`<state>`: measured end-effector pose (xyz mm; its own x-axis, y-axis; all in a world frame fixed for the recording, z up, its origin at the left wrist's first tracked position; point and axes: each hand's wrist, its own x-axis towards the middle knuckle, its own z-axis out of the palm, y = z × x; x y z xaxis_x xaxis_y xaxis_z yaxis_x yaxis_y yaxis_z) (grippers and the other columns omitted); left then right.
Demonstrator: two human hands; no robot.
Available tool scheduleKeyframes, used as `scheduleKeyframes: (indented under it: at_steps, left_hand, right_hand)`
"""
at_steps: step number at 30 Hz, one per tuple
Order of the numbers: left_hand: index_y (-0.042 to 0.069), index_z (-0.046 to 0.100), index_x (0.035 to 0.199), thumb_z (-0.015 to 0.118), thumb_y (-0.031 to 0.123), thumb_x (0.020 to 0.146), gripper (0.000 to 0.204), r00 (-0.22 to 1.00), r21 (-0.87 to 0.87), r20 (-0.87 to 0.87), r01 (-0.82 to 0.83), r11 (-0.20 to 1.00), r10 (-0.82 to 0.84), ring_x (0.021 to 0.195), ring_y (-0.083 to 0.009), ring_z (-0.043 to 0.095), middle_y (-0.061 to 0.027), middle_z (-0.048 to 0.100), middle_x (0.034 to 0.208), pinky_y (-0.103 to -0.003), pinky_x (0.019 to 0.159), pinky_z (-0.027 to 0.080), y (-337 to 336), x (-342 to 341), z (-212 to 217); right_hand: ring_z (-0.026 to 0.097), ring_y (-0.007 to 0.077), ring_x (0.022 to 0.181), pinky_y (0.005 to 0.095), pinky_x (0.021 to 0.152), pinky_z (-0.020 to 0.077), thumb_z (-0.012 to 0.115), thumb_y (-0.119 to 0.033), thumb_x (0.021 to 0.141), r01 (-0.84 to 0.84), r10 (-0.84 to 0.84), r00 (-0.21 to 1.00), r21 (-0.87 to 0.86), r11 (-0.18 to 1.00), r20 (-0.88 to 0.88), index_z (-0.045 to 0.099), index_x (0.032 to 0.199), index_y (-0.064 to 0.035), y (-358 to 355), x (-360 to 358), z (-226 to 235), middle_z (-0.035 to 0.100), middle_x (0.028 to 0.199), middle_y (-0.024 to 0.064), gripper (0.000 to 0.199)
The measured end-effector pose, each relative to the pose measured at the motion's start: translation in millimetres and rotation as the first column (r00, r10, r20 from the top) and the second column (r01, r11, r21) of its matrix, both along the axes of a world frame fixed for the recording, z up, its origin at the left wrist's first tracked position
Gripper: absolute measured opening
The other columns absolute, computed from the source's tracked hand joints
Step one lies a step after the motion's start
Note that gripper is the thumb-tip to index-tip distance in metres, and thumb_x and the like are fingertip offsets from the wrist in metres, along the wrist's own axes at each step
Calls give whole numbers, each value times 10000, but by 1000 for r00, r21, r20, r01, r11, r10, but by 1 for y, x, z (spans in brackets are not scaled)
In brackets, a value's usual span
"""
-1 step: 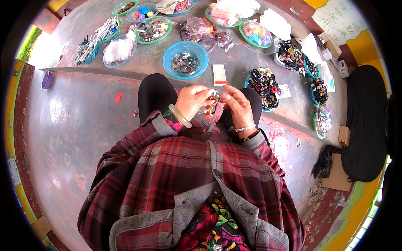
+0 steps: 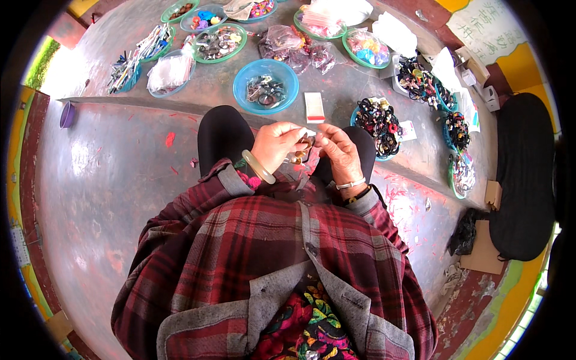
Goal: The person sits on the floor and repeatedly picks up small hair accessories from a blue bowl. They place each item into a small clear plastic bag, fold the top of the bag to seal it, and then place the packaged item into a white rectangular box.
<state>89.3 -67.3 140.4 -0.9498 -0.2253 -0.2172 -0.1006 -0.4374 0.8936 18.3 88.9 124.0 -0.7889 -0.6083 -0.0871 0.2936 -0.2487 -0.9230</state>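
Above my lap, my left hand (image 2: 275, 147) is closed in a pinch around a small brown and gold looped piece (image 2: 296, 158), with a whitish bit at its top. It looks like a hair tie, though it is too small to be sure. My right hand (image 2: 343, 156) meets it from the other side, thumb and index finger pinched at its edge and the other fingers curled. Straight ahead of my knees stands a blue bowl (image 2: 289, 107) holding dark loops and shiny bits. A white and red card or box (image 2: 314, 108) lies beside that bowl.
Dark hair ties (image 2: 379, 126) fill a basket by my right knee. Further baskets (image 2: 457, 132) line the right. Ahead are a green tray (image 2: 219, 59), plastic bags (image 2: 170, 74) and pen-like sticks (image 2: 125, 71). A purple bowl (image 2: 67, 115) stands left, near a floor step.
My right fingers have shifted very slightly left, closer to the small piece, and the piece has turned a little. My left hand looks the same.
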Motion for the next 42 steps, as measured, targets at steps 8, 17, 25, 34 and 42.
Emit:
scheduleKeyframes:
  at_steps: [8,17,25,34,42]
  left_hand:
    - [-75,555,933,505,86,863,183,997,-103,-48,52,993,-57,813,-152,590,-87,579,891,-261,716,527,5,3,0]
    - [-76,532,955,474,105,882,204,989,-79,-131,57,995,-67,805,-163,591,-106,572,914,-281,730,531,5,4,-3]
    - [-71,528,966,467,129,889,222,985,112,-165,66,992,-47,782,-161,593,-98,571,881,-285,703,530,7,6,-7]
    - [-36,525,1041,480,158,884,254,985,20,-89,153,988,-151,764,-137,589,-92,591,877,-247,656,503,-1,8,5]
    - [8,547,1065,618,131,789,310,983,-184,-120,118,976,-141,619,-37,497,-46,613,857,-167,520,378,-8,1,14]
  right_hand:
    - [506,55,691,188,626,394,628,-14,755,10,-9,998,11,1000,-66,580,834,-34,-8,4,-7,575,751,-18,94]
    - [471,67,623,200,592,373,634,-50,755,61,-60,998,-33,998,36,612,750,-25,-2,3,-6,576,705,-5,34]
    - [551,112,687,239,662,433,624,-33,759,88,-87,996,-75,993,7,613,770,-6,3,5,-7,612,751,45,31]
    - [509,71,684,204,644,400,632,-24,755,151,-148,980,10,989,-136,643,793,-14,2,9,4,597,734,0,41]
    - [514,82,712,216,651,408,626,4,743,75,-47,952,79,994,-304,640,792,-15,2,10,13,582,738,9,55]
